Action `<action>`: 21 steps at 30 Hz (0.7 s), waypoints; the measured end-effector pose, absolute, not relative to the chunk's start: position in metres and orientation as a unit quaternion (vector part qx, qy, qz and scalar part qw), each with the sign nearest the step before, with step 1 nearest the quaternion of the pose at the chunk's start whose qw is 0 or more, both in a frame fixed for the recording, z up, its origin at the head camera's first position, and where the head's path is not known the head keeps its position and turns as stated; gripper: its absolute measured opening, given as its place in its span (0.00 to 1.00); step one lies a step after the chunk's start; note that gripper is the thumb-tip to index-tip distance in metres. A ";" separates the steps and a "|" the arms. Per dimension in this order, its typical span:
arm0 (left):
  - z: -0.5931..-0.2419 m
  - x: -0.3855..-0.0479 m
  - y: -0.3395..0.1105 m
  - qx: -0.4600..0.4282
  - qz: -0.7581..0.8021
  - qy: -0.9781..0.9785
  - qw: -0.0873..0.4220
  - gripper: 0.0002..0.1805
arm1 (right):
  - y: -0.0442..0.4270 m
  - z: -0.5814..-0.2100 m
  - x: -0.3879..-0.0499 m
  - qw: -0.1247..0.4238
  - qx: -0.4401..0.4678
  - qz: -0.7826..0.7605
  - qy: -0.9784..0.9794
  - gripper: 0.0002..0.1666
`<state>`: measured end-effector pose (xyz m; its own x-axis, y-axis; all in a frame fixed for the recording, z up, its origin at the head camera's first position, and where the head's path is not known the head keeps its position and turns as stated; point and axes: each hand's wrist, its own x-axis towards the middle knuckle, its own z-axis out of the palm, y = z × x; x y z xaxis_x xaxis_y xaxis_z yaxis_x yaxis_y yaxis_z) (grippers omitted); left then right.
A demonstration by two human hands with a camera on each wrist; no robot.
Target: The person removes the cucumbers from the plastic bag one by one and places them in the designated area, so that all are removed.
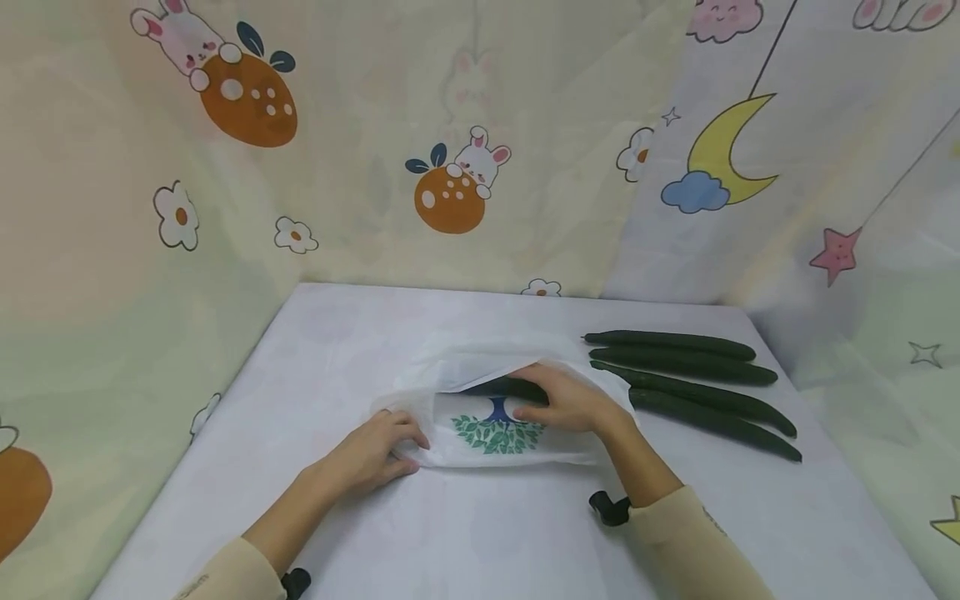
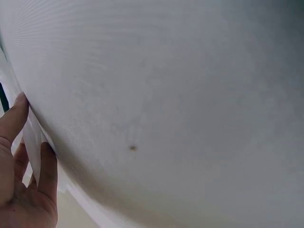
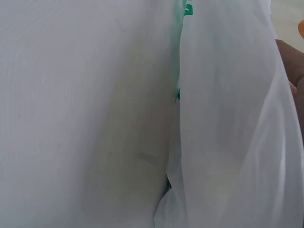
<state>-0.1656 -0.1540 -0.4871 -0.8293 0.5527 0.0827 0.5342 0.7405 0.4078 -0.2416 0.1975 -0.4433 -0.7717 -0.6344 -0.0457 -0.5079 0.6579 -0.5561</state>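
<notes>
A white plastic bag [image 1: 442, 433] with a printed tree, blue trunk and green leaves, lies across the middle of the table. At its mouth a dark green cucumber [image 1: 495, 387] shows, partly hidden inside. My right hand [image 1: 570, 402] grips the cucumber's right end, its thumb in front over the print. In the right wrist view, the bag [image 3: 228, 114] covers most of that hand. At the bag's left end is my left hand [image 1: 381, 454]. The left wrist view shows its thumb and fingers pinching the thin bag edge [image 2: 32, 142].
Several cucumbers [image 1: 682, 362] lie side by side on the right of the white-covered table [image 1: 337, 342]. Patterned cloth [image 1: 360, 167] hangs behind and at the sides. Black devices [image 1: 610, 508] are worn at both wrists.
</notes>
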 end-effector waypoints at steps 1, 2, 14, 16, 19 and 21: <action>-0.487 -0.165 -0.155 0.291 0.213 0.933 0.022 0.13 | 0.196 -0.444 -0.242 0.124 -0.314 -0.266 0.903 0.37; -0.487 -0.165 -0.155 0.290 0.213 0.933 0.022 0.13 | 0.194 -0.445 -0.243 0.128 -0.312 -0.267 0.903 0.38; -0.487 -0.165 -0.156 0.292 0.207 0.933 0.025 0.13 | 0.189 -0.462 -0.260 0.115 -0.278 -0.275 0.913 0.32; -0.486 -0.165 -0.156 0.292 0.210 0.933 0.026 0.13 | 0.188 -0.463 -0.262 0.118 -0.268 -0.273 0.916 0.32; -0.485 -0.165 -0.156 0.294 0.210 0.932 0.028 0.13 | 0.187 -0.465 -0.265 0.119 -0.264 -0.269 0.919 0.32; -0.484 -0.166 -0.156 0.296 0.207 0.932 0.026 0.13 | 0.187 -0.466 -0.266 0.117 -0.264 -0.269 0.919 0.31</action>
<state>-0.1659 -0.1558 -0.4842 -0.8231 0.5630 0.0749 0.5418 0.7388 0.4008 -0.2665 0.1874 -0.4661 -0.8333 -0.5481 -0.0721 -0.4226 0.7156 -0.5562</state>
